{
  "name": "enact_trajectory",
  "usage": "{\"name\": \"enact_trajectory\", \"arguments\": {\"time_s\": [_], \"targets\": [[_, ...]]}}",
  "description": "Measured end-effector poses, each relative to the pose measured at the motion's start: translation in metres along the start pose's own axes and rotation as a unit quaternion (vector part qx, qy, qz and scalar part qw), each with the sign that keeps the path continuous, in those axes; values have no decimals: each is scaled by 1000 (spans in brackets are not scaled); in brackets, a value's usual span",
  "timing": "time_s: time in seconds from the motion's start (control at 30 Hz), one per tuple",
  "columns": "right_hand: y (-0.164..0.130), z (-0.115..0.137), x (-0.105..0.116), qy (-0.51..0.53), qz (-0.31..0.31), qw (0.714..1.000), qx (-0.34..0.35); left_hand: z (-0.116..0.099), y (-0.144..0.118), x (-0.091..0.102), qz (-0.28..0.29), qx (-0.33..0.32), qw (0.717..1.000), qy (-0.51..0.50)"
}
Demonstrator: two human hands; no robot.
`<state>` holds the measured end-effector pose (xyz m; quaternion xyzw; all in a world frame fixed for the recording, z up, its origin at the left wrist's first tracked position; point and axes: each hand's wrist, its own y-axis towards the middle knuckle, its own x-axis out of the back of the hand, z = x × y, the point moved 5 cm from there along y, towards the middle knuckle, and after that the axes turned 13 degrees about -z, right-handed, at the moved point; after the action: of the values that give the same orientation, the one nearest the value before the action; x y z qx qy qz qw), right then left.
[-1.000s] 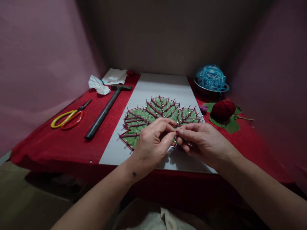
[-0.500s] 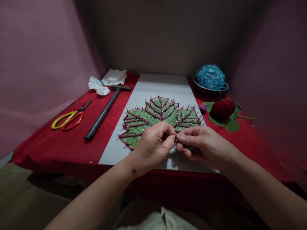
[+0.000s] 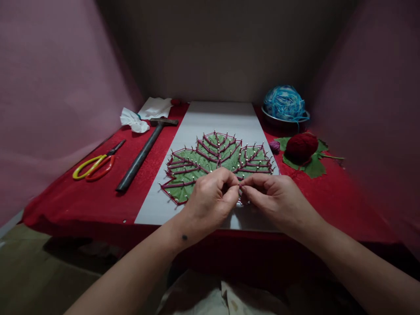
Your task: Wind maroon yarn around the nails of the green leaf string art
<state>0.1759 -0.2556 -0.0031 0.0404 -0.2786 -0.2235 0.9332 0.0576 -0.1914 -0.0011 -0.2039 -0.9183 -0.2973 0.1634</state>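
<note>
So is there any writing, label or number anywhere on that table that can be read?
None can be read. The hammer, the scissors, the white board, the blue yarn ball and the red yarn ball show no print, and nothing legible shows near the left hand or right hand.

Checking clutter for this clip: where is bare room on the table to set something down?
Bare cloth lies between scissors and hammer, and near the right edge before the red yarn. The board's far end is bare. Crowded: nails under both hands.
</note>
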Motion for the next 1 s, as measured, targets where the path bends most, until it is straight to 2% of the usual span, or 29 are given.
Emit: {"name": "enact_trajectory", "arguments": {"time_s": [0.17, 0.3, 0.4, 0.7, 1.0], "targets": [[-6, 1, -2, 30, 16, 999, -42, -6, -7, 7, 11, -28, 999, -11], [-11, 2, -4, 13, 3, 999, -33, -11, -22, 15, -22, -67, 997, -12], [-15, 1, -7, 8, 12, 1000, -26, -14, -35, 15, -26, -93, 995, -12], [-25, -5, -5, 17, 14, 1000, -18, -19, -55, 7, 50, -57, 995, -65], [-30, -5, -1, 43, -4, 999, -21, -25, -63, 9, 107, -78, 990, -48]]}}
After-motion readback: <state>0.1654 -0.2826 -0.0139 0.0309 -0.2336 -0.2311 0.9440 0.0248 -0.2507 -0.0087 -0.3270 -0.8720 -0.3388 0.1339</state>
